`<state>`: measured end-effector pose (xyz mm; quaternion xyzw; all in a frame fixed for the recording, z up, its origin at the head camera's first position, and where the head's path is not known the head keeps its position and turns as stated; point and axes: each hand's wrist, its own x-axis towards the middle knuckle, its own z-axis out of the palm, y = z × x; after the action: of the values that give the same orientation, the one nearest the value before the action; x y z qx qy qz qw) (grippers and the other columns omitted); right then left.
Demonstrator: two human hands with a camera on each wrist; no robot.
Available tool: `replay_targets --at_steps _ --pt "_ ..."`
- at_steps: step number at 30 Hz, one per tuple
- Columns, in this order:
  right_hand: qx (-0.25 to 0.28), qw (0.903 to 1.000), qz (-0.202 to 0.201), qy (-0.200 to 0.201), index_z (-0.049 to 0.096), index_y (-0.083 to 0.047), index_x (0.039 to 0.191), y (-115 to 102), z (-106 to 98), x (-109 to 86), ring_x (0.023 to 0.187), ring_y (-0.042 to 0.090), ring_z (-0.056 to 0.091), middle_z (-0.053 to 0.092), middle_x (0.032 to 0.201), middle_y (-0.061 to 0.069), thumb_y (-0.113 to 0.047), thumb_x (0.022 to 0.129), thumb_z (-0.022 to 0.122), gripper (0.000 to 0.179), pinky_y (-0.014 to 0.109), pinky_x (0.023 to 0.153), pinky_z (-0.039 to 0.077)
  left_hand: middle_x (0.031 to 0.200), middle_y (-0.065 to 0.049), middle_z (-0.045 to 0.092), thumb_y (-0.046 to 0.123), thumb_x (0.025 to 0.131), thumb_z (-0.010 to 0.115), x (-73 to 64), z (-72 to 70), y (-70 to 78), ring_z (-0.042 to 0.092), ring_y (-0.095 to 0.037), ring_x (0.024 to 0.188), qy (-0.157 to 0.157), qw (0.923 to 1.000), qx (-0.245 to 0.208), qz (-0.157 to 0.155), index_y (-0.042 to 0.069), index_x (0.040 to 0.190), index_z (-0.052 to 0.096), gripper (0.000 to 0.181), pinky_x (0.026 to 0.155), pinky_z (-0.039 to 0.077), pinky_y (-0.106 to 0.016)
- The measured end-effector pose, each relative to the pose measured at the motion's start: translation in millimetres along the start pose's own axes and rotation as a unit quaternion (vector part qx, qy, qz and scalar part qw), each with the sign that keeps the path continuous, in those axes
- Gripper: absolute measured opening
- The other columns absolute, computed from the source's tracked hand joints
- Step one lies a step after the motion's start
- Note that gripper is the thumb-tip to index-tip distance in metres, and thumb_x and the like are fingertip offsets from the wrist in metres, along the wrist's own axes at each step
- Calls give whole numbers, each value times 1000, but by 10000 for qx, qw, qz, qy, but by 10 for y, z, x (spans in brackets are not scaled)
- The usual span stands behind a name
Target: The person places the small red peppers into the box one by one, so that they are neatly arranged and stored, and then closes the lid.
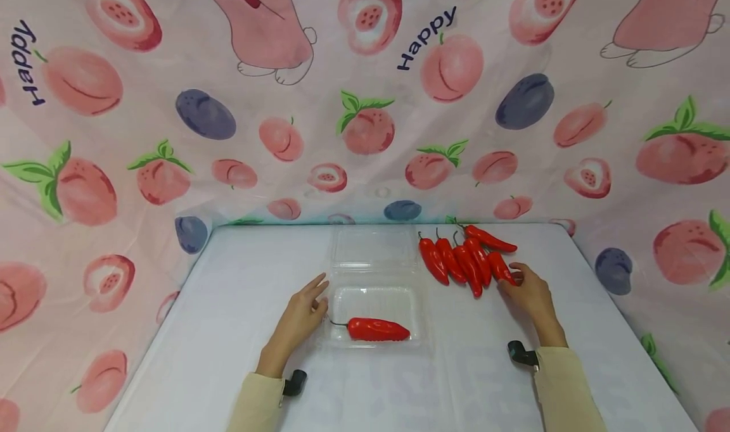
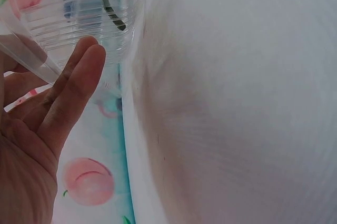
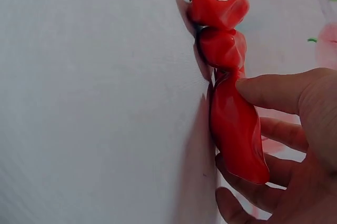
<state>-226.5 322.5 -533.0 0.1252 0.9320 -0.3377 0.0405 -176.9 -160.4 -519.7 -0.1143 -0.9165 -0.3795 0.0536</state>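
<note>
A clear plastic clamshell box (image 1: 376,346) lies with its lid folded back, one red chili pepper (image 1: 378,329) across its near side, stem to the left. My left hand (image 1: 302,308) is at the box's left edge, fingers extended; in the left wrist view they reach along the ribbed clear wall (image 2: 79,23). To the right of the box, my right hand (image 1: 530,292) grips the rightmost red chili pepper (image 3: 237,129) of a group, thumb on one side and fingers on the other. Its neighbours (image 3: 218,2) lie against it.
Several more red chili peppers (image 1: 467,270) lie side by side right of the lid (image 1: 373,248), with one slanting behind them (image 1: 490,238). The white tabletop (image 1: 228,305) ends at a fruit-printed cloth (image 1: 319,115) hanging behind. Each wrist wears a small black camera.
</note>
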Motion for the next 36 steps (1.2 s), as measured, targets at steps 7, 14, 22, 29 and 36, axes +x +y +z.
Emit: replay_targets --at_steps 7,14,22,29,36 --pt "37 10000 84 33 34 2 148 1 11 -11 122 47 48 46 139 33 -32 92 64 71 60 98 46 151 -11 48 6 92 59 -5 -8 1 56 -1 65 -89 9999 39 -109 -1 135 57 44 56 49 -18" --pt "-36 9999 151 32 39 2 145 9 9 -19 116 46 49 49 134 33 -34 91 65 69 59 93 49 151 -9 48 6 92 59 -6 -2 -14 57 -1 64 -120 9999 -7 -124 0 135 57 44 56 49 -18" --pt "78 9993 352 65 41 1 143 -46 -48 -59 115 45 48 48 134 32 -35 91 63 67 57 91 50 151 -10 48 6 92 58 11 5 -34 57 0 63 -68 10000 -12 -57 -1 135 57 44 56 49 -18" --pt "124 9993 353 87 41 0 143 -79 -68 -73 117 45 46 47 135 32 -39 91 62 68 58 92 50 150 -12 49 5 91 60 6 -3 -24 56 0 64 -14 10000 -21 38 -3 134 58 43 56 49 -18" --pt "199 9986 473 148 41 0 144 -124 -97 -94 118 45 45 46 136 31 -46 91 60 72 57 92 50 151 -11 48 5 92 59 10 -8 -24 56 0 64 -65 10000 -4 -2 -2 135 57 44 56 49 -18"
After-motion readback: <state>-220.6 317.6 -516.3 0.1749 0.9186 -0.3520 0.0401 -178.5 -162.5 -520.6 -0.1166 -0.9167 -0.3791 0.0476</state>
